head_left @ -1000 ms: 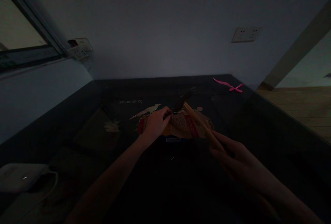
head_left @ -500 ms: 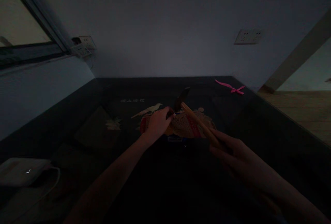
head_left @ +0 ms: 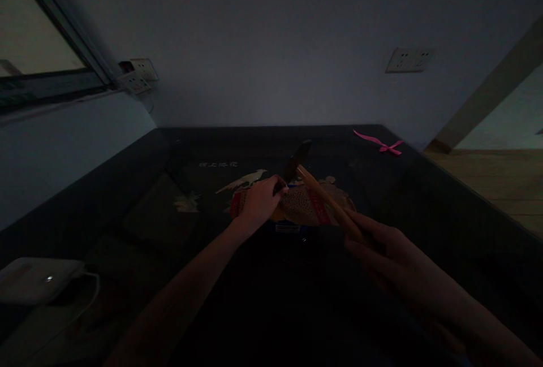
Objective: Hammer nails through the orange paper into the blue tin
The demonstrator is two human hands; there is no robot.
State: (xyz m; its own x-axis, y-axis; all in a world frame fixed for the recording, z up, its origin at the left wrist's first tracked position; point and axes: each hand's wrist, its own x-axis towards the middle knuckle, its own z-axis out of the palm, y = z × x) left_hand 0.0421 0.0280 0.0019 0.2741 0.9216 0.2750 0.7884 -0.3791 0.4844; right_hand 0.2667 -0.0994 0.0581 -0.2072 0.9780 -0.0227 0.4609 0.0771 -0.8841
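Note:
My right hand [head_left: 382, 251] is wrapped round the wooden handle of a hammer [head_left: 324, 194]. Its dark, tapering head lies across the far end of the handle, close to my left fingertips. My left hand [head_left: 261, 200] rests on a flat package [head_left: 299, 203] with red ends, a dotted brown middle and some blue. Thumb and forefinger are pinched together near the hammer head, and a tiny pale spot shows at their tips. What they hold, if anything, is too small and dark to name.
The package lies on a dark glossy table [head_left: 178, 146] printed with a pale bird. A pink ribbon [head_left: 384, 147] lies at the back right. At the left edge sits a white device [head_left: 40, 279] with a cable. Walls with sockets [head_left: 409, 60] border the table.
Very little differs. The hammer head has shifted slightly up and left; my left hand stays in place on the package.

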